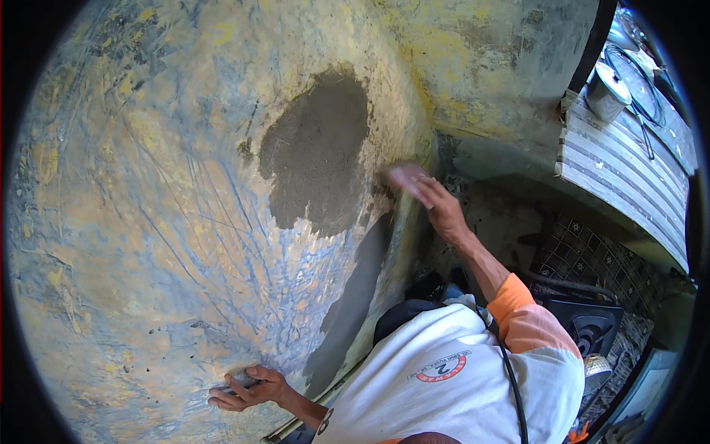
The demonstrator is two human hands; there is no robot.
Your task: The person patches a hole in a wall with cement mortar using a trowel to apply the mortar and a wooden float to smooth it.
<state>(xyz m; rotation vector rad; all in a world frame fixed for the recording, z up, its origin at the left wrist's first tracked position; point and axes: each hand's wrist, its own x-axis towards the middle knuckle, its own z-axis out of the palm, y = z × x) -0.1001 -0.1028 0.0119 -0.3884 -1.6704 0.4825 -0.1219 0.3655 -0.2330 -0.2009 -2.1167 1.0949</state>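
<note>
A blotchy yellow and blue wall (148, 244) fills most of the view, with a damp, dark grey patch of mortar (318, 155) on it. A second, smoother grey patch (353, 303) runs down along the wall's right side. My right hand (425, 194) is at the wall just right of the upper patch, by the corner; motion smears its fingertips, so I cannot tell what they hold. Low on the left, my left hand (248, 389) is against the wall, its fingers curled around what looks like a small grey lump (242, 377).
To the right a corrugated sheet (621, 163) juts out, bearing a metal pot (608, 92) and dark cable. Below it a black gas stove (588, 322) stands by a patterned dark cloth (592, 255). A black cord (512, 377) hangs across my shirt.
</note>
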